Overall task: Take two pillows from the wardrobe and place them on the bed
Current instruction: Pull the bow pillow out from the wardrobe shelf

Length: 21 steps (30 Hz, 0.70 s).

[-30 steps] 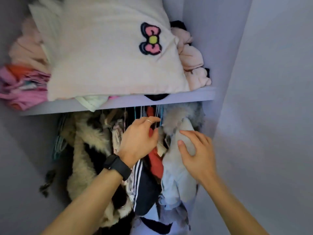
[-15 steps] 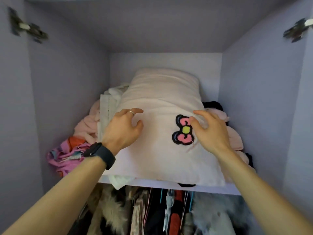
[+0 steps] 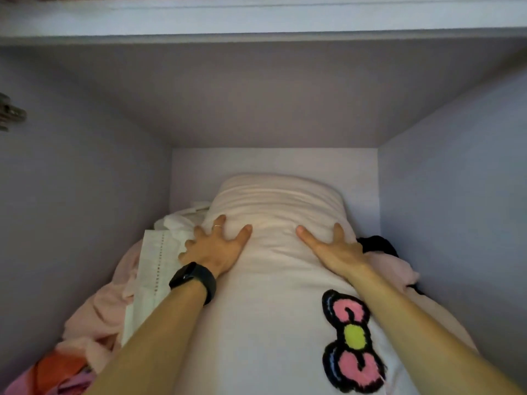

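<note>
Centre frame, upper wardrobe [image 3: 71,181] compartment, lilac walls and ceiling. I note one large white pillow [image 3: 271,323] lying lengthwise on the shelf, running from the bottom edge of the frame to the back wall. A fuzzy bow patch [image 3: 353,342], pink loops with a yellow centre and black outline, sits on its near end at lower right.

The far end of the pillow rises in a ridged bulge. I cannot tell whether that bulge is a second pillow or the same one bunched up.

Left hand [image 3: 216,249]: palm down on the pillow, fingers spread wide, tips pressed into the foot of the bulge, gripping nothing. A thin ring [image 3: 217,226] shows on one finger and a black smartwatch [image 3: 194,279] on the wrist.

Right hand [image 3: 333,250]: also flat on the pillow, fingers splayed, thumb pointing toward centre, holding nothing. The two hands lie apart, level with each other.

Left of the pillow, touching it: folded white linen [image 3: 151,269] with a dotted hem, then pink clothes [image 3: 97,315], and an orange cloth [image 3: 54,369] at lower left. Right of the pillow, just beyond the right hand: a black garment [image 3: 376,245]. A metal hinge [image 3: 10,112] shows at the left edge.
</note>
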### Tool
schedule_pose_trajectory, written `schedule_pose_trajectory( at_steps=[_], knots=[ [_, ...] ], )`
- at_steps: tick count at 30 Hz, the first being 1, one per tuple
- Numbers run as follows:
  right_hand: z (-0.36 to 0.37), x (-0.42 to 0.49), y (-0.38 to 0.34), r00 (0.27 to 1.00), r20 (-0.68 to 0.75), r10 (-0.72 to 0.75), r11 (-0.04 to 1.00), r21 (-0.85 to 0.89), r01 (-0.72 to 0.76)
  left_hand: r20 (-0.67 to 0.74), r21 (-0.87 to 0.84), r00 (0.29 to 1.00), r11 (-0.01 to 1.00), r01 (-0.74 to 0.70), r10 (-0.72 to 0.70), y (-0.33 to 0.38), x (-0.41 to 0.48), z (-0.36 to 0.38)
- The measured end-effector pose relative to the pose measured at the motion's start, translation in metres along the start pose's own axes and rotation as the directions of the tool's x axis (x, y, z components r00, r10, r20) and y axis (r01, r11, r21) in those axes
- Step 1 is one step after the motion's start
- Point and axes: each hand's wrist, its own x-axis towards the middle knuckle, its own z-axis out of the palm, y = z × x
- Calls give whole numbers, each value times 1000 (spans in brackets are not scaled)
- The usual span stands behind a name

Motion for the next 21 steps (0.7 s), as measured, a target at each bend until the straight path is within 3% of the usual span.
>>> schedule_pose_trajectory(
  at_steps=[8,14,21],
  knots=[
    [41,15,27,990,-142,2,996,-86,-14,-161,93,987,996,10,5,-7,8,34],
    [39,27,27,978,-200,-57,984,-179,21,-175,-46,977,990,-134,124,-10,12,28],
    [29,9,21,911,-356,-209,961,-246,124,-282,-39,928,964,-265,243,3,0,14]
  ],
)
